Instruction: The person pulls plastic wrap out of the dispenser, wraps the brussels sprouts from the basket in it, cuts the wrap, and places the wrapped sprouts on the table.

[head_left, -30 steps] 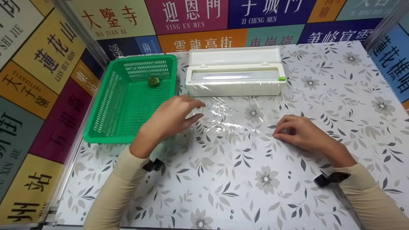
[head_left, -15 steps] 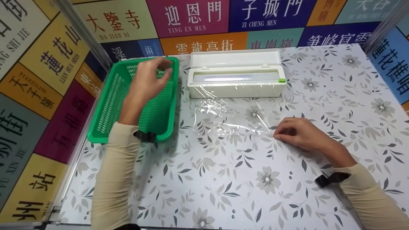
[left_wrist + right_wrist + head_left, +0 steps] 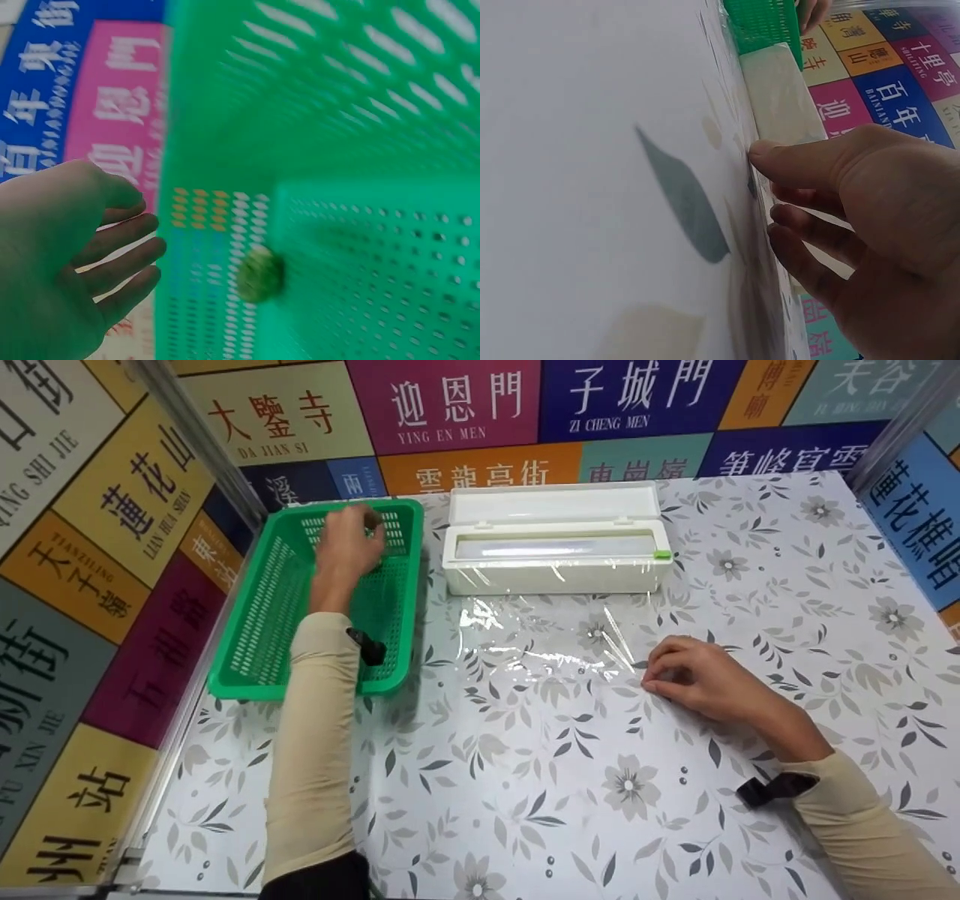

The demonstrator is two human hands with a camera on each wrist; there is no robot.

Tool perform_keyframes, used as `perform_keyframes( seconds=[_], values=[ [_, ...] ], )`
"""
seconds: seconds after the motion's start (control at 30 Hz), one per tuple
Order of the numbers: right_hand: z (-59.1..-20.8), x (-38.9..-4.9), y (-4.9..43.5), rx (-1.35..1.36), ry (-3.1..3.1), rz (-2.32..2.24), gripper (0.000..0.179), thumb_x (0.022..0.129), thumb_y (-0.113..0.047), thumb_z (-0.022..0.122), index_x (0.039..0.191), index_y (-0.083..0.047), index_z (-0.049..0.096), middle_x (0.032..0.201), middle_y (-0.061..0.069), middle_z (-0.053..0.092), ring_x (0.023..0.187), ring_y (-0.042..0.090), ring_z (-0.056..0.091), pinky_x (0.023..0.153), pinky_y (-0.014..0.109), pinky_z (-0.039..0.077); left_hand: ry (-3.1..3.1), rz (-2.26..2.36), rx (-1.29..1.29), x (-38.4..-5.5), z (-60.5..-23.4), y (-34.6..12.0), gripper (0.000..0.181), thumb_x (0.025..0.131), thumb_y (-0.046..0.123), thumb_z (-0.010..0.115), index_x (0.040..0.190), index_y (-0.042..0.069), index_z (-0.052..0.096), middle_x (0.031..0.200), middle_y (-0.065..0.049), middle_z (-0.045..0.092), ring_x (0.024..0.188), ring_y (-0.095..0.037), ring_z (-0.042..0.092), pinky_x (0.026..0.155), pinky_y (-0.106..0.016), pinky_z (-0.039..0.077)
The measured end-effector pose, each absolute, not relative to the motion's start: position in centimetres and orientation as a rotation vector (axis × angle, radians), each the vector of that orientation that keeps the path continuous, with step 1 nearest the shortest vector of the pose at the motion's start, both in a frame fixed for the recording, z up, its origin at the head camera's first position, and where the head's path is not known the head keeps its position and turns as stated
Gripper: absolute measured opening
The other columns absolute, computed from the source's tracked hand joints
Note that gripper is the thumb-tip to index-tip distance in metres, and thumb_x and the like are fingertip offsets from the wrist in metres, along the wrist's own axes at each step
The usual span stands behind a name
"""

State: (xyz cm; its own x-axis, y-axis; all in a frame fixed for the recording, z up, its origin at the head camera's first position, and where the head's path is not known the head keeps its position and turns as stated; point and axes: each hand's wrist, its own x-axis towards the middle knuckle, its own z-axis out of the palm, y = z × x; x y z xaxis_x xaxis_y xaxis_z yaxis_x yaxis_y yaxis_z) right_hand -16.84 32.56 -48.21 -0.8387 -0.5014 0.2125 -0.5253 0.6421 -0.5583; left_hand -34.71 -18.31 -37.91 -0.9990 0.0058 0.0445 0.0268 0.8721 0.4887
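Over the far half of a green plastic basket (image 3: pixel 259 660) is my left hand (image 3: pixel 346 547), its fingers loosely bent and holding nothing. A small round mottled green item (image 3: pixel 260 274) lies in the basket, apart from these fingers in the left wrist view; in the head view the hand covers it. My right hand (image 3: pixel 697 675) stays low at the table, pinching the near right corner of a sheet of cling film (image 3: pixel 540 649) between thumb and fingers. That clear, shiny sheet comes out of a white cling film dispenser (image 3: pixel 555 579) and lies across the table.
The dispenser's lid (image 3: pixel 555 504) stands raised at the back, and a green slider (image 3: pixel 661 555) sits at its right end. Printed panels (image 3: pixel 457 405) wall off the back and both sides of the flower-patterned table (image 3: pixel 480 780).
My left hand has moved from the film's left side, left and away from me, to over the basket, covering the green item. The right hand has kept its place at the film corner.
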Motion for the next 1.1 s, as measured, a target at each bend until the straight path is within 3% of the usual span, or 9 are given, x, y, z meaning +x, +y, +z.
perform_keyframes(
  seconds=[0.17, 0.33, 0.57, 0.83, 1.1],
  values=[
    [-48.3, -16.6, 32.4, 0.858, -2.84, 0.988, 0.014, 0.089, -0.009, 0.088, 0.094, -0.021, 0.084, 0.103, -0.008, 0.078, 0.1, 0.012, 0.07, 0.092, 0.013, 0.05, -3.117, -0.657, 0.012, -35.2, -39.3, -18.8, 0.045, 0.112, 0.019, 0.057, 0.154, 0.005, 0.058, 0.157, -0.02, 0.059, 0.145, -0.038, 0.058, 0.112, -0.058, 0.055],
    [-48.2, -16.6, 32.5, 0.842, -2.857, 0.993, 0.015, 0.089, -0.009, 0.089, 0.094, -0.022, 0.083, 0.101, -0.01, 0.077, 0.097, 0.008, 0.069, 0.087, 0.015, 0.051, -3.219, -0.547, -0.041, -35.4, -39.9, -18.8, 0.048, 0.11, 0.016, 0.058, 0.156, 0.003, 0.054, 0.158, -0.025, 0.055, 0.145, -0.043, 0.057, 0.112, -0.063, 0.053],
    [-48.2, -16.9, 32.5, 0.87, -2.837, 1.018, 0.016, 0.089, -0.006, 0.088, 0.094, -0.021, 0.084, 0.1, -0.01, 0.077, 0.095, 0.005, 0.069, 0.085, 0.014, 0.052, -3.267, -0.389, -0.028, -35.4, -40.8, -18.9, 0.036, 0.107, 0.004, 0.057, 0.143, -0.001, 0.063, 0.143, -0.03, 0.062, 0.129, -0.049, 0.065, 0.104, -0.069, 0.055],
    [-48.4, -16.8, 32.7, 0.897, -2.802, 1.075, 0.014, 0.089, -0.004, 0.087, 0.092, -0.017, 0.083, 0.097, -0.007, 0.077, 0.085, 0.002, 0.065, 0.072, 0.018, 0.053, -3.239, -0.31, -0.063, -35.5, -41.4, -19.1, 0.025, 0.105, -0.007, 0.055, 0.125, -0.004, 0.069, 0.133, -0.031, 0.067, 0.123, -0.048, 0.067, 0.097, -0.065, 0.059],
    [-48.3, -16.9, 32.9, 0.848, -2.851, 1.055, 0.015, 0.089, -0.005, 0.087, 0.094, -0.019, 0.083, 0.099, -0.009, 0.077, 0.09, 0.004, 0.067, 0.077, 0.018, 0.054, -3.275, -0.271, -0.043, -35.7, -41.4, -19.0, 0.034, 0.109, 0.004, 0.058, 0.141, -0.006, 0.062, 0.148, -0.032, 0.054, 0.134, -0.053, 0.058, 0.107, -0.072, 0.053]
  ],
)
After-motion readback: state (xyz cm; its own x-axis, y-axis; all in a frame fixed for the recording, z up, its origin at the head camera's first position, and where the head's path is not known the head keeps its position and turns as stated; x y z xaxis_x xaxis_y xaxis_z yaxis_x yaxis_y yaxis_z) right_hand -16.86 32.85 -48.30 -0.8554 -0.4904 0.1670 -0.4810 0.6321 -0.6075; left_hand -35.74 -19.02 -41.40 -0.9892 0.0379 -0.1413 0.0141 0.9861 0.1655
